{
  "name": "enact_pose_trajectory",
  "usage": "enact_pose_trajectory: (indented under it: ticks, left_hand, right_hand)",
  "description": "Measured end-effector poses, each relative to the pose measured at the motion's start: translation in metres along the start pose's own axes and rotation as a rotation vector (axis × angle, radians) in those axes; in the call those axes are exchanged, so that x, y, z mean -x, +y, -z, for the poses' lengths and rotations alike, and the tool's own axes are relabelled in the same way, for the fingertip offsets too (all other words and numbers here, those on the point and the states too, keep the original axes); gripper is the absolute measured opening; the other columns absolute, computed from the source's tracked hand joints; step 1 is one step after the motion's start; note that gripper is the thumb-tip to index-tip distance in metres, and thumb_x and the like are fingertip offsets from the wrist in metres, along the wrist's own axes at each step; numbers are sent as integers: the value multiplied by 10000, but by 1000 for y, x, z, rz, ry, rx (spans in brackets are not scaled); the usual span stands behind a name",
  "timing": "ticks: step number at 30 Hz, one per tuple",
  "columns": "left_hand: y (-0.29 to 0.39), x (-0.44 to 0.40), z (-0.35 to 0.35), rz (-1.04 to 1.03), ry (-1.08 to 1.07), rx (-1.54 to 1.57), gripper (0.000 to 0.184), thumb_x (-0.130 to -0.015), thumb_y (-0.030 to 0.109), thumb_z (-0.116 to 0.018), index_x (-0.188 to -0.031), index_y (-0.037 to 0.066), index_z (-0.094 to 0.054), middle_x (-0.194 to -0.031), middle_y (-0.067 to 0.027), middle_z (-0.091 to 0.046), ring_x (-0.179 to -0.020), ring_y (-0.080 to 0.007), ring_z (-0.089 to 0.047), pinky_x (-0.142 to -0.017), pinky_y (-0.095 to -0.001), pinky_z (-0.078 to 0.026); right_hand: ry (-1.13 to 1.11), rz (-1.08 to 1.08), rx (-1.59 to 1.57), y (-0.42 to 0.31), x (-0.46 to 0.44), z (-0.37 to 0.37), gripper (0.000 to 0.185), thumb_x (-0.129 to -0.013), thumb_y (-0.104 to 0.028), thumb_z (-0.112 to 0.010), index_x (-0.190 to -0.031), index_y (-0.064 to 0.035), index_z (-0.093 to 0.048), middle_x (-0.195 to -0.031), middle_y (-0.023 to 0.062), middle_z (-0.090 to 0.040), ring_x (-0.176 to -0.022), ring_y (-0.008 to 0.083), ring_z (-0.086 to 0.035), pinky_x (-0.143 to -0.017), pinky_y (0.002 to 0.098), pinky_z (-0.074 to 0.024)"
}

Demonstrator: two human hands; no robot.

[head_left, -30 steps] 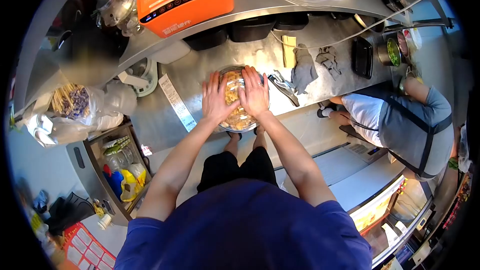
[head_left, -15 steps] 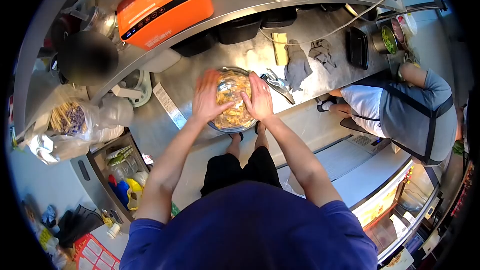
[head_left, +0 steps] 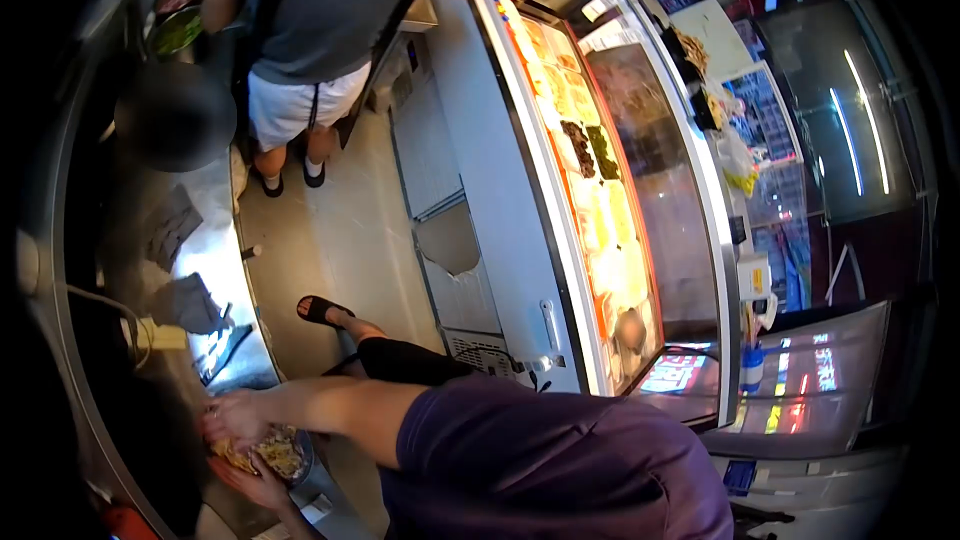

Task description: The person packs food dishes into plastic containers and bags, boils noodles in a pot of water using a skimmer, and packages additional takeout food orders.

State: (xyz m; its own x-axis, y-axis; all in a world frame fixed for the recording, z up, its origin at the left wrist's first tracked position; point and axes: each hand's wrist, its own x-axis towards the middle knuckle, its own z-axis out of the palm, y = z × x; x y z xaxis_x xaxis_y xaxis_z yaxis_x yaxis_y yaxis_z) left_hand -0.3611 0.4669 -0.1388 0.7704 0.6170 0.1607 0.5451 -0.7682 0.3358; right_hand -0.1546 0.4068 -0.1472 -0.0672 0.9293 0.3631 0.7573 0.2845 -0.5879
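Our counter (head_left: 222, 265) is bearing the food-filled bowl (head_left: 306, 452); our left hand (head_left: 258, 483) is lying spread against it, our right hand (head_left: 236, 417) blurring at its rim, finger state untellable; well beyond it, glowing sign lettering (head_left: 790, 390) is defying our reading.

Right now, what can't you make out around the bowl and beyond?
All in the head view:
Bowl: part of its rim is hidden by the right hand and left hand.
Food: too blurred to tell the ingredients.
Left elbow: cut off by the bottom edge.
Other person's head: cut off by the top edge.
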Motion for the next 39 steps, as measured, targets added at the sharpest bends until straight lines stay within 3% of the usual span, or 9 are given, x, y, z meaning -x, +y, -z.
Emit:
enact_pose_trajectory:
  ticks: [2,8,12,15,17,23,26,29,39]
  left_hand:
    - [3,-5,-11,0,61,-38,816,-946,484,-591,-1484,-57,-301,-1526,-260,-330,-1407,-394,-334,-1168,-469,-266]
    - [9,27,-28,210,240,-180,812,-945,546,-560,-1458,-48,-352,-1485,-263,-383,-1357,-419,-399,-1109,-476,-356]
    - [-13,13,-3,239,59,-214,745,-984,491,-508,-1456,-61,-343,-1467,-286,-396,-1334,-444,-415,-1115,-480,-345]
    - [-6,14,-4,-153,113,-122,657,-1028,405,-393,-1483,-60,-300,-1538,-253,-316,-1426,-401,-302,-1182,-452,-224]
    - [-33,56,36,0,16,223,645,-1026,432,-457,-1489,0,-337,-1537,-187,-353,-1365,-346,-417,-1109,-441,-375]
    - [43,76,-12,554,286,-126,685,-962,380,-517,-1475,-34,-330,-1514,-258,-341,-1419,-399,-299,-1162,-476,-247]
    - [35,76,19,636,235,-13,698,-947,352,-534,-1470,-56,-317,-1516,-284,-320,-1422,-425,-280,-1173,-490,-221]
    - [9,37,30,407,55,97,720,-918,342,-569,-1453,-73,-325,-1550,-255,-279,-1458,-413,-208,-1195,-482,-187]
    - [-1,21,40,460,61,80,826,-879,430,-621,-1486,-31,-302,-1561,-213,-291,-1459,-356,-251,-1193,-496,-194]
  right_hand:
    - [44,97,42,0,-9,18,675,-846,-467,-589,-1313,15,-528,-1404,205,-470,-1374,341,-370,-1192,525,-180]
    - [126,-242,63,-29,47,-1,901,-866,-457,-595,-1485,92,-239,-1590,261,-180,-1502,376,-107,-1217,514,-79]
    - [114,-10,64,-3,27,8,899,-825,-500,-616,-1448,86,-343,-1543,274,-298,-1468,399,-227,-1212,522,-115]
    - [51,91,79,2,11,17,809,-805,-498,-623,-1393,30,-450,-1455,240,-433,-1387,390,-366,-1175,519,-237]
    - [51,36,76,-18,-6,-13,786,-804,-475,-628,-1393,15,-447,-1446,227,-435,-1370,373,-384,-1162,497,-273]
    - [59,-544,-33,-72,36,-19,859,-823,-317,-682,-1496,40,-285,-1564,247,-257,-1464,394,-215,-1214,447,-154]
    - [-178,-393,143,-70,19,10,805,-924,-381,-575,-1456,138,-263,-1563,293,-200,-1467,423,-171,-1209,481,-139]
    - [-211,-260,176,-34,6,12,785,-934,-391,-554,-1471,103,-264,-1577,272,-193,-1478,389,-171,-1205,490,-128]
    - [-290,-78,231,-20,-40,7,754,-931,-467,-516,-1487,1,-315,-1536,194,-330,-1438,340,-288,-1183,504,-157]
